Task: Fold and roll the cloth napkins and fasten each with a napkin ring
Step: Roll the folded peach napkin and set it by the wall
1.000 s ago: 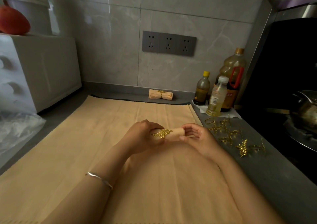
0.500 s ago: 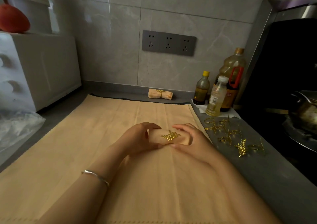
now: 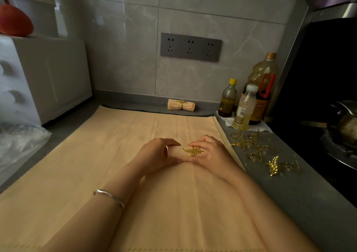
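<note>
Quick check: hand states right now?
Left hand: holding the roll.
Right hand: holding the roll, next to the ring.

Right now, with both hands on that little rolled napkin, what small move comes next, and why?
Probably set the rolled napkin beside the finished roll by the wall: the leaf ring is on it, and the left hand and right hand grip its ends.

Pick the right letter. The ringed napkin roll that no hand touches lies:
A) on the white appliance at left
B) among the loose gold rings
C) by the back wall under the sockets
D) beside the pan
C: the ringed napkin roll sits at the foot of the tiled wall, below the socket panel.
</note>
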Demonstrator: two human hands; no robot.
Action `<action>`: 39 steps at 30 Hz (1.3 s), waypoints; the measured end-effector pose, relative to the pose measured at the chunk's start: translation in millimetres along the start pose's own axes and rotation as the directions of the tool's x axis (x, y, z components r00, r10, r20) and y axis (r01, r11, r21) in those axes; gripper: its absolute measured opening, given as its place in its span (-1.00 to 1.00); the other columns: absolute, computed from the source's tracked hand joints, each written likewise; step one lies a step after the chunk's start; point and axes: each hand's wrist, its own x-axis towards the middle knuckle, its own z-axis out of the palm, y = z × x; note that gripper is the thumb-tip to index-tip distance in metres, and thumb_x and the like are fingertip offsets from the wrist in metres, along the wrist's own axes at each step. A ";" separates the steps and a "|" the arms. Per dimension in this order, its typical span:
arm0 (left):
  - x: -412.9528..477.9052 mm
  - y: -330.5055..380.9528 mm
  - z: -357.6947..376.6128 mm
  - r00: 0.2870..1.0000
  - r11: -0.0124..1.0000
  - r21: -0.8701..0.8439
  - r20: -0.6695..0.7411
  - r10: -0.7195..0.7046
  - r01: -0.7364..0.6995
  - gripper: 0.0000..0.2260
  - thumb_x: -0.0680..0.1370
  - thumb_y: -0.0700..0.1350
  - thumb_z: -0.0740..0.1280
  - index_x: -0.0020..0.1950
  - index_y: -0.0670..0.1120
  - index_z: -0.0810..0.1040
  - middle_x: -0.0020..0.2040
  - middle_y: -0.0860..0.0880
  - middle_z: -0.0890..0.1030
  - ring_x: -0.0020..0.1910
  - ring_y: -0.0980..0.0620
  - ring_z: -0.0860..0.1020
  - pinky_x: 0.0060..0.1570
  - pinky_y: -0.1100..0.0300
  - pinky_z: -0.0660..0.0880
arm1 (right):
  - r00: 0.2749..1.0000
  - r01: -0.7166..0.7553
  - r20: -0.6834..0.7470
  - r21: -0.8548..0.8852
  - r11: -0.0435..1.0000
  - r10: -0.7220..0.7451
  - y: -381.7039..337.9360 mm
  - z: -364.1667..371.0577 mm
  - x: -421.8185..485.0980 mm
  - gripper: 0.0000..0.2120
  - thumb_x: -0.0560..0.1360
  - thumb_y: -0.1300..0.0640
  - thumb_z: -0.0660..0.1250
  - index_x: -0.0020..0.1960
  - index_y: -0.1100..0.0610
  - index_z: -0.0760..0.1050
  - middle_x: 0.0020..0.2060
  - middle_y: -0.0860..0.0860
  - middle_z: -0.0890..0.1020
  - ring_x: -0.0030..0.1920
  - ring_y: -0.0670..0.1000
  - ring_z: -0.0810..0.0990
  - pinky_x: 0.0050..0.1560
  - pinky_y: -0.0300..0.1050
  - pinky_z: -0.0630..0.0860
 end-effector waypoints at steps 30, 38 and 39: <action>10.0 21.4 9.9 0.999 0.999 0.008 0.014 0.042 -0.043 -0.46 0.38 0.20 0.43 0.33 0.14 0.45 0.25 0.12 0.53 0.19 0.12 0.49 0.21 0.20 0.44 | 0.970 -0.228 -0.004 0.336 0.914 0.243 17.2 -10.4 -12.4 -0.65 0.33 0.27 0.51 0.00 -0.03 0.52 -0.07 -0.11 0.61 -0.08 -0.08 0.58 -0.12 -0.33 0.50; 11.6 18.9 15.6 0.998 0.999 -0.042 -0.069 0.006 -0.009 -0.55 0.34 0.20 0.46 0.16 0.06 0.58 0.06 0.09 0.63 -0.01 0.11 0.56 0.03 0.19 0.50 | 0.970 -0.212 -0.048 0.323 0.922 0.239 20.2 -4.7 -11.4 -0.65 0.29 0.24 0.54 -0.09 -0.12 0.52 -0.14 -0.08 0.64 -0.12 -0.05 0.61 -0.10 -0.21 0.55; 11.4 19.0 15.8 0.998 0.999 -0.046 -0.069 0.008 -0.011 -0.56 0.34 0.20 0.46 0.16 0.06 0.58 0.05 0.10 0.63 -0.02 0.12 0.56 0.02 0.20 0.50 | 0.970 -0.211 -0.051 0.322 0.923 0.239 19.8 -4.2 -11.6 -0.63 0.29 0.24 0.54 -0.10 -0.14 0.51 -0.15 -0.09 0.64 -0.12 -0.05 0.61 -0.11 -0.22 0.55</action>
